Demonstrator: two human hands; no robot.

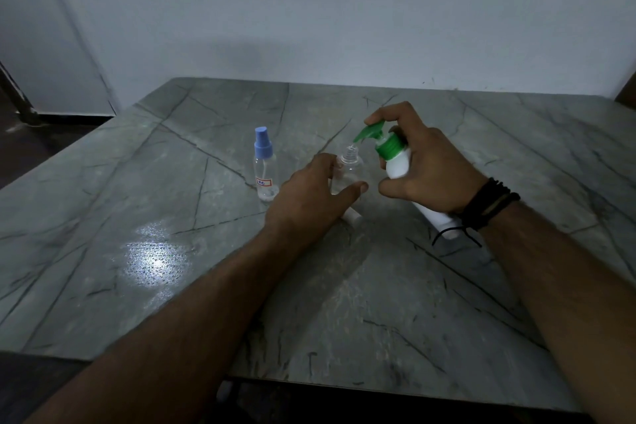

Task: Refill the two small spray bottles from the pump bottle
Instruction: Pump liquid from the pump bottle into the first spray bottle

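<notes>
The right hand [426, 165] grips the white pump bottle [398, 162], tilted with its base toward the person and its green nozzle [368, 131] pointing left-down over the open spray bottle [349, 169]; a finger rests on the pump head. Left of the pump bottle, the left hand [309, 196] holds that upright uncapped bottle, partly hiding it. Farther left stands the capped spray bottle [264, 165], upright. A white piece under the left hand is unclear. Bare table [137, 251] stretches leftward.

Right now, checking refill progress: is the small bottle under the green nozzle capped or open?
Open. The small bottle shows a bare threaded neck under the pump nozzle; the left hand steadies it.
</notes>
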